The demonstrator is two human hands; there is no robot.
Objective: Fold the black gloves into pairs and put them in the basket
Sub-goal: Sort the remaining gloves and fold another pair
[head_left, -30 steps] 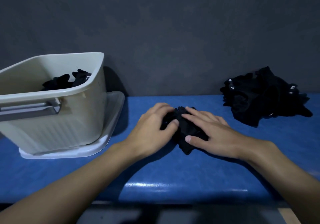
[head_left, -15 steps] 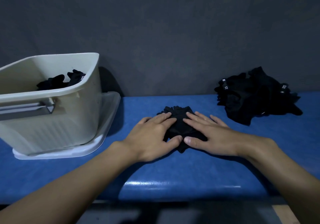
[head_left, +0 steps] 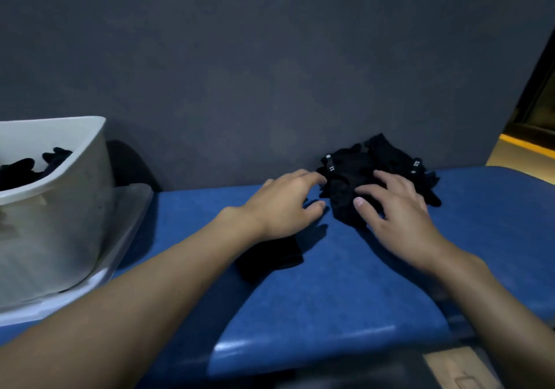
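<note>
Blue bench top (head_left: 330, 283) holds the heap of black fabric gloves (head_left: 345, 190) well right of the cream plastic basket (head_left: 60, 178) — left hand (head_left: 282, 205) beside it, right hand (head_left: 390, 211) resting on it, both spread and gripping nothing — best to tease out two matching gloves.

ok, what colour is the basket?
The basket is off-white plastic; the head view shows it best.

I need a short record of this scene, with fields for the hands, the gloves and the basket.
left hand: open, at the edge of the glove pile
right hand: open, resting spread on the pile
folded pair: on the blue table, under the left wrist
basket: at left, black gloves inside
</note>
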